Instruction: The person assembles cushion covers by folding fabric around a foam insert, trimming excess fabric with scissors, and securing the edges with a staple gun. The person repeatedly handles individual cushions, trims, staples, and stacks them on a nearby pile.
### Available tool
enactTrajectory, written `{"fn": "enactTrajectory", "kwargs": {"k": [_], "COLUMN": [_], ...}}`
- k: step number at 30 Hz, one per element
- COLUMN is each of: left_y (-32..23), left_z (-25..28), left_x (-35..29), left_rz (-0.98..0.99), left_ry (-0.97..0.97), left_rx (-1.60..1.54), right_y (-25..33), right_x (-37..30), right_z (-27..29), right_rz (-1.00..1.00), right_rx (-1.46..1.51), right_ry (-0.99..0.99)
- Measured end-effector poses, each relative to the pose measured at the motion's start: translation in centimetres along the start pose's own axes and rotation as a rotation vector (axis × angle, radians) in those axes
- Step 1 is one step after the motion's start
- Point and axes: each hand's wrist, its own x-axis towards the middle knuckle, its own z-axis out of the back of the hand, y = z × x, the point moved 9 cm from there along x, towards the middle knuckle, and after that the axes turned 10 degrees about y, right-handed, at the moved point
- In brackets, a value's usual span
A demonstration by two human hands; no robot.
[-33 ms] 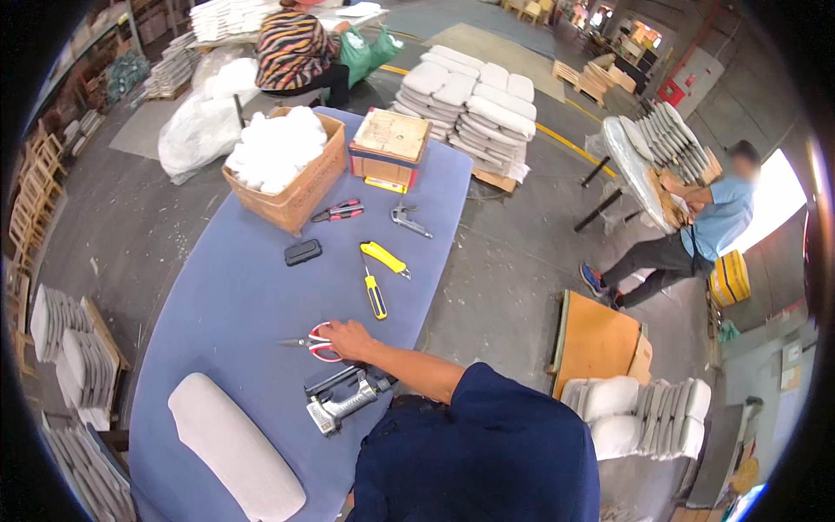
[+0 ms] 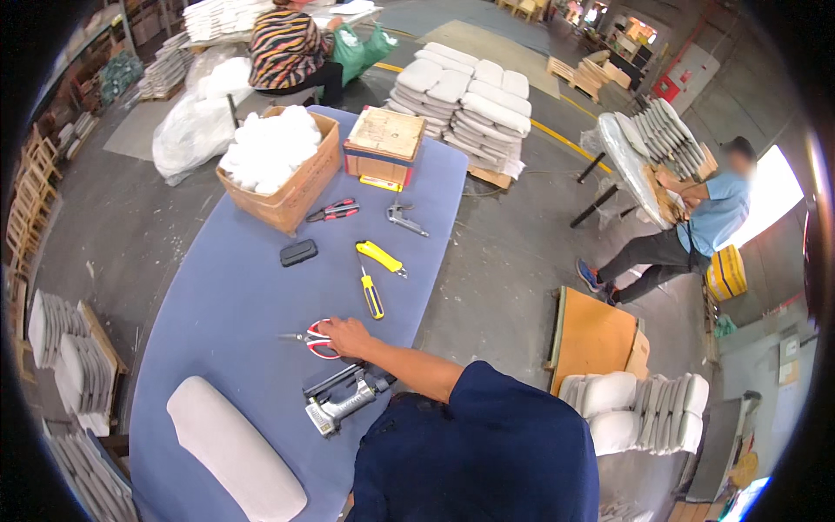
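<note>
My right hand (image 2: 345, 337) is closed on the red-and-white handles of a pair of scissors (image 2: 315, 339), its fingers at the loops. The scissors lie low over the blue-grey covered table (image 2: 235, 322), blades pointing left. Just below the hand, a silver staple gun (image 2: 335, 409) rests on the tabletop. A light grey padded cushion piece (image 2: 233, 448) lies at the near left. My left hand is out of view.
Beyond the scissors lie a yellow screwdriver (image 2: 372, 296), a yellow-handled cutter (image 2: 381, 257), a black case (image 2: 298, 252), red-handled pliers (image 2: 334, 210) and a metal tool (image 2: 405, 221). Farther stand a box of white stuffing (image 2: 283, 187) and a wooden-topped box (image 2: 384, 143). Two people work nearby.
</note>
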Motion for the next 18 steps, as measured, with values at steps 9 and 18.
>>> {"fn": "enactTrajectory", "kwargs": {"k": [9, 18], "left_y": [-4.9, -4.1], "left_z": [0.4, 11.0], "left_x": [0.4, -7.9], "left_rz": [-0.107, -0.464], "left_ry": [-0.069, -0.174], "left_rx": [-0.18, -0.687], "right_y": [-0.2, 7.0], "right_x": [-1.3, -8.2], "right_z": [3.6, -7.2], "right_rz": [0.106, 0.339], "right_rx": [0.201, 0.162], "right_ry": [-0.101, 0.554]}}
